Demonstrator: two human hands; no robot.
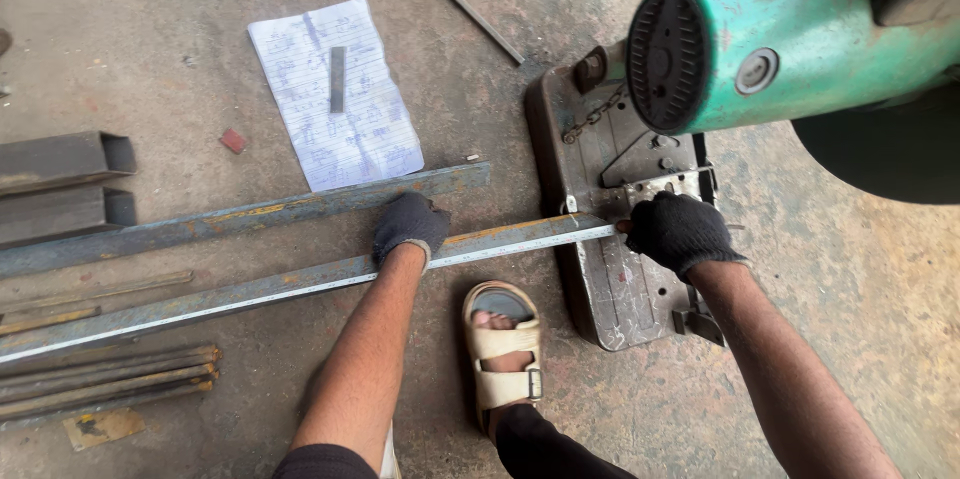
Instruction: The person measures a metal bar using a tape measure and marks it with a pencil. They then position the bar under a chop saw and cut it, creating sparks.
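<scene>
1. A foot in a beige strapped sandal [503, 347] stands on the concrete floor [850, 269], just on the near side of the long grey steel angle bar [300, 284].
2. The left hand [408, 226], in a dark knit glove, presses palm-down on the steel angle bar, fingers curled over its far edge; nothing is lifted.
3. The right hand [678, 232], also gloved, rests at the end of the same bar, where it lies on the grey metal base plate of the cut-off saw [610, 289]. Fingers are closed, but whether they pinch the bar or the vise part cannot be told.
4. The bar runs from the base plate away to the left along the floor.
5. A second rusty steel angle bar [240, 217] lies just beyond the first, nearly parallel.
6. Thin rods [110, 374] lie on the bar's near side; square tube offcuts [65, 184] lie beyond its left part.
7. A handwritten paper sheet [335, 94] lies farther beyond the bar, a small flat metal strip [337, 79] on it.
8. The green motor housing [790, 34] hangs above the bar's right end.
</scene>
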